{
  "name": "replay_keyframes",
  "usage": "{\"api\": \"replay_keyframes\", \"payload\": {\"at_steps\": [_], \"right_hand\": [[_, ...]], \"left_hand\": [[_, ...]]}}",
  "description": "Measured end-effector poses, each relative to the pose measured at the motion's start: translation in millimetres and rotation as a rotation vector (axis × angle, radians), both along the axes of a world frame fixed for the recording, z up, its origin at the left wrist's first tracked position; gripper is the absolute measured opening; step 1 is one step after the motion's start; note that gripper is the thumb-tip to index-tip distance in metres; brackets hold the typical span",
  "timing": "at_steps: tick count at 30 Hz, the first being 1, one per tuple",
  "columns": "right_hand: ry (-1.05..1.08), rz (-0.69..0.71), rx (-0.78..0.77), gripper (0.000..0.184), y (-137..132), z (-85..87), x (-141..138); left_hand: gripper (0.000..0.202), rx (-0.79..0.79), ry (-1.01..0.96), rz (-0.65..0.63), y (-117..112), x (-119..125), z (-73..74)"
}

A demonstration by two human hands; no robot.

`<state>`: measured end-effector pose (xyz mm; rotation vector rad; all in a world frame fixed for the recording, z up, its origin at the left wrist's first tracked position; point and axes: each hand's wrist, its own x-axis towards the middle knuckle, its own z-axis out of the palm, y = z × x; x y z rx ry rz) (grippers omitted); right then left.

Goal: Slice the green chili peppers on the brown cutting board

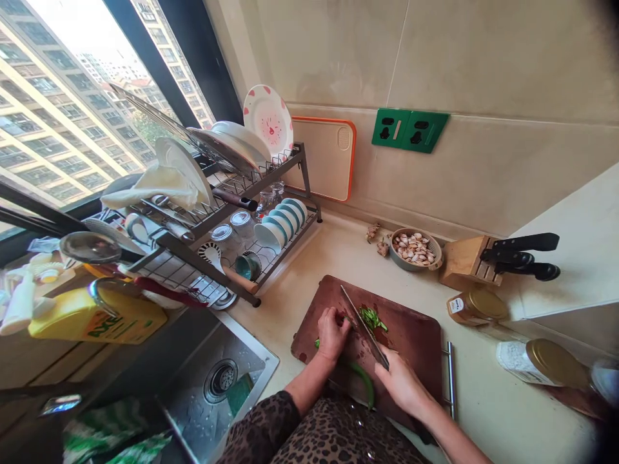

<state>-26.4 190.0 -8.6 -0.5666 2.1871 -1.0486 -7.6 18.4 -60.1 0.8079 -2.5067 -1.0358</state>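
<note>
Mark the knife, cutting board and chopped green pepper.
knife [363, 326], head view, point on blade
cutting board [411, 341], head view, point on bare surface
chopped green pepper [372, 318], head view, point on pile's middle

I can't see the handle of the kitchen knife [363, 324] inside the right hand [401, 386], and the left hand [333, 334] hides part of the green pepper [362, 381]. A leopard-print top [329, 435] covers the cutting board's [411, 328] near edge. The bottom edge cuts off the sink [217, 399]. At the counter's [488, 393] right end, a blurred object [604, 380] is too dark to identify.
</note>
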Motion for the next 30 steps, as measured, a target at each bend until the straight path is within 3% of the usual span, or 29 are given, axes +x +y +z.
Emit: {"api": "replay_keyframes", "payload": {"at_steps": [7,11,15,19,23,30], "right_hand": [[-0.035,0.015,0.025,0.05,11,9.8,11],[-0.064,0.009,-0.057,0.047,-12,2.9,0],[-0.012,-0.029,-0.045,0.045,-33,-1.4,-8],[-0.125,-0.041,-0.038,0.038,-13,1.8,-1],[-0.182,-0.112,0.002,0.045,11,9.6,7],[-0.324,-0.05,0.026,0.038,16,10.3,9]], "left_hand": [[0.012,0.032,0.011,0.017,1,-2,-2.2],[0.012,0.017,-0.017,-0.016,-1,-2,0.1],[0.012,0.01,-0.028,-0.034,-3,-1,2.1],[0.01,0.055,0.008,-0.009,-3,1,-1.5],[0.01,0.077,0.03,0.032,-1,1,-4.6],[0.013,0.086,0.024,0.024,0,0,2.8]]}}
